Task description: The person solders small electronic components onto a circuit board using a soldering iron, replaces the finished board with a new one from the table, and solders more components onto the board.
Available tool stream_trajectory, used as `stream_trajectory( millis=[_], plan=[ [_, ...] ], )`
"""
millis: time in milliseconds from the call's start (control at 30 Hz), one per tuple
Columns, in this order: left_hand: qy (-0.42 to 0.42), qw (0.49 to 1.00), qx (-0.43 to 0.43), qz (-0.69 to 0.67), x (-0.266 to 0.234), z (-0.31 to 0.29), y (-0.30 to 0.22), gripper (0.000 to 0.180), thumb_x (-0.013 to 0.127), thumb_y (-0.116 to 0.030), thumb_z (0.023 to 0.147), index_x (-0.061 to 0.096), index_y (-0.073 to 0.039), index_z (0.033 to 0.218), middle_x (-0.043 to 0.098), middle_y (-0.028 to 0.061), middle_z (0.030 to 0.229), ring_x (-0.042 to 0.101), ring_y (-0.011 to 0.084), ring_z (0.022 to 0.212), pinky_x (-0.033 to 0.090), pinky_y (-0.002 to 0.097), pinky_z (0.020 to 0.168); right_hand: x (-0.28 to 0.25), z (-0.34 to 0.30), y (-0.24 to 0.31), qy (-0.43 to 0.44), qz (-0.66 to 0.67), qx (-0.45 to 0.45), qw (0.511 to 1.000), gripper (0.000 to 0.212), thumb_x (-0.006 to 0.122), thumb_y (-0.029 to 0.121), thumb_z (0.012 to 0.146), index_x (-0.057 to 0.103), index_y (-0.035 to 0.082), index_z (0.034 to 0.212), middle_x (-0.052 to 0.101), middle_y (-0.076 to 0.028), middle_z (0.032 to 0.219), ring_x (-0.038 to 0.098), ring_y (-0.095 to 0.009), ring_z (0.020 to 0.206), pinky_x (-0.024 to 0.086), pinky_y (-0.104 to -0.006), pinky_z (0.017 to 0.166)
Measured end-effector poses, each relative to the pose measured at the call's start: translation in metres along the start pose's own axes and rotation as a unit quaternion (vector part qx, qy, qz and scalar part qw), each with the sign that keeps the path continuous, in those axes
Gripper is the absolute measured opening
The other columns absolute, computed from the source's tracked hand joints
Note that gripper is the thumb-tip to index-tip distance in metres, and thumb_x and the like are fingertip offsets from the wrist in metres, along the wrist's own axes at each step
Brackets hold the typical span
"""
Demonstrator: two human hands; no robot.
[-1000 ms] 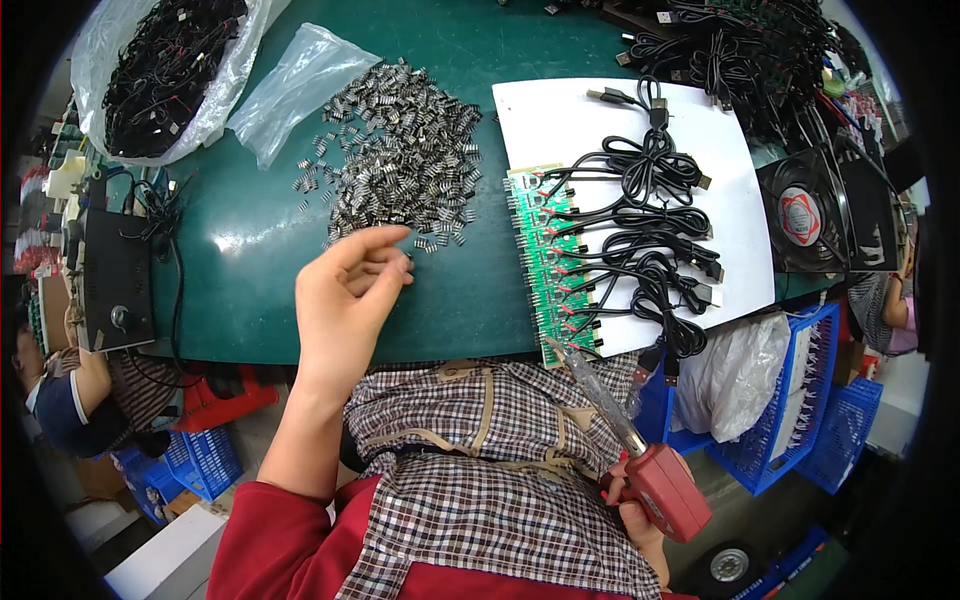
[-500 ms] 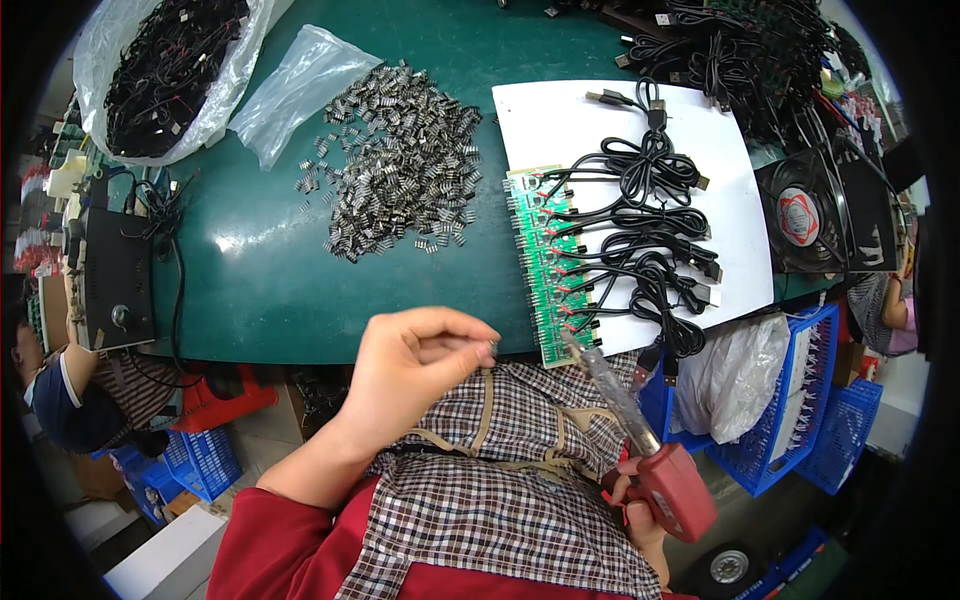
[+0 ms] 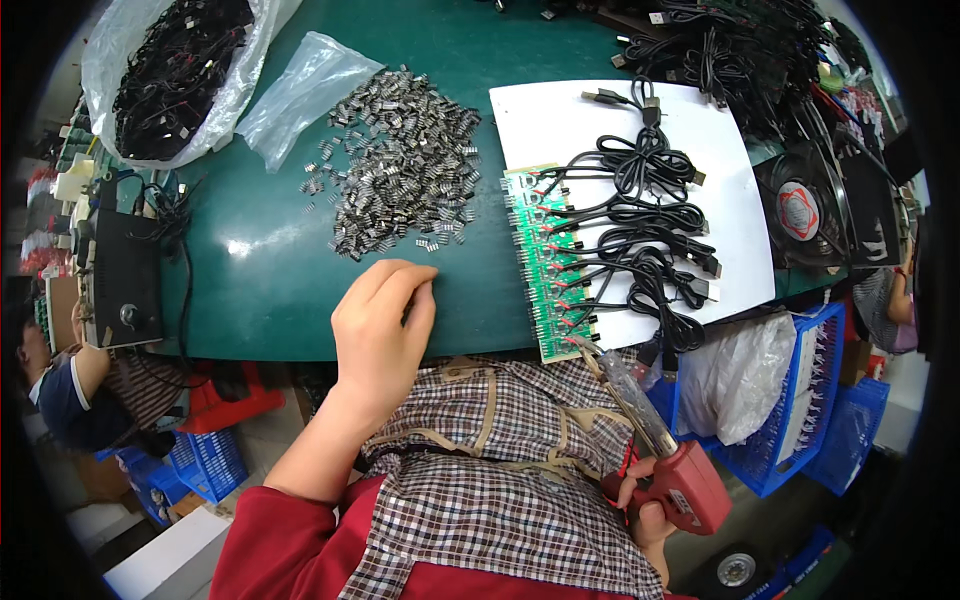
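Note:
My left hand (image 3: 380,325) hovers over the green table just below a pile of small metal pin pieces (image 3: 405,160). Its fingers are bent and drawn together; whatever they may hold is hidden. In my right hand (image 3: 650,510) is a red soldering gun (image 3: 693,487), its barrel wrapped in clear film and pointing up and left. The tip is by the lower end of a green circuit board panel (image 3: 550,270). Black USB cables (image 3: 650,165), in tied bundles, run from the panel's right side by red wires, lying across a white sheet (image 3: 540,115).
A clear bag of black cables (image 3: 180,80) and a flat plastic bag (image 3: 305,95) lie far left. A black box with a knob (image 3: 125,280) stands at left. At right are a fan (image 3: 805,210), heaped cables (image 3: 720,50) and blue crates (image 3: 790,400). Another person sits at far left.
My left hand has moved left and away from me, toward the pin pile; the small piece seen in its pinch no longer shows. The soldering gun has shifted slightly right.

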State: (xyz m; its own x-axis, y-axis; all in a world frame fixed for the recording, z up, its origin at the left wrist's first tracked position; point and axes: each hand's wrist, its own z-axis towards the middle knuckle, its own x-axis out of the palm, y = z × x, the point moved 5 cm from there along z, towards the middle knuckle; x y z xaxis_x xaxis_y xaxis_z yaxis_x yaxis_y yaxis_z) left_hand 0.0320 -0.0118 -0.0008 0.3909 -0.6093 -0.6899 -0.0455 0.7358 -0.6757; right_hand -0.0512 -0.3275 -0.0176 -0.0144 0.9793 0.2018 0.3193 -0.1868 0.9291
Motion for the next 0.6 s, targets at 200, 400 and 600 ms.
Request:
stream_trajectory(
  millis=[200, 400, 600],
  plan=[
    [0.056, 0.997, -0.047, 0.027, -0.014, 0.006, 0.011, 0.014, 0.060, 0.006, 0.073, 0.061, 0.001, 0.085, 0.057, 0.0102, 0.078, 0.055, 0.0224, 0.068, 0.044, 0.0302, 0.062, 0.007, 0.005, 0.005, 0.023, -0.048, -0.043, 0.998, 0.063, 0.069, 0.040, 0.075, 0.041, -0.005, 0.111, 0.058, -0.016, 0.094, 0.051, -0.017, 0.051, 0.041, -0.0270, 0.045],
    [0.175, 0.984, 0.024, 0.031, -0.015, 0.020, 0.009, 0.012, 0.059, 0.005, 0.073, 0.058, 0.001, 0.084, 0.054, 0.0103, 0.080, 0.054, 0.0248, 0.071, 0.044, 0.0320, 0.065, 0.006, 0.002, 0.006, 0.014, -0.036, -0.009, 0.999, 0.065, 0.070, 0.041, 0.074, 0.042, -0.002, 0.112, 0.058, -0.015, 0.097, 0.053, -0.018, 0.058, 0.044, -0.0279, 0.052],
    [0.274, 0.950, 0.120, 0.086, -0.019, 0.026, 0.005, 0.009, 0.059, 0.002, 0.073, 0.056, 0.002, 0.082, 0.054, 0.0128, 0.078, 0.055, 0.0301, 0.073, 0.045, 0.0350, 0.065, 0.003, -0.001, 0.001, 0.019, -0.030, -0.017, 0.999, 0.066, 0.071, 0.039, 0.074, 0.038, -0.002, 0.115, 0.058, -0.017, 0.097, 0.053, -0.018, 0.058, 0.045, -0.0278, 0.051]
  ],
)
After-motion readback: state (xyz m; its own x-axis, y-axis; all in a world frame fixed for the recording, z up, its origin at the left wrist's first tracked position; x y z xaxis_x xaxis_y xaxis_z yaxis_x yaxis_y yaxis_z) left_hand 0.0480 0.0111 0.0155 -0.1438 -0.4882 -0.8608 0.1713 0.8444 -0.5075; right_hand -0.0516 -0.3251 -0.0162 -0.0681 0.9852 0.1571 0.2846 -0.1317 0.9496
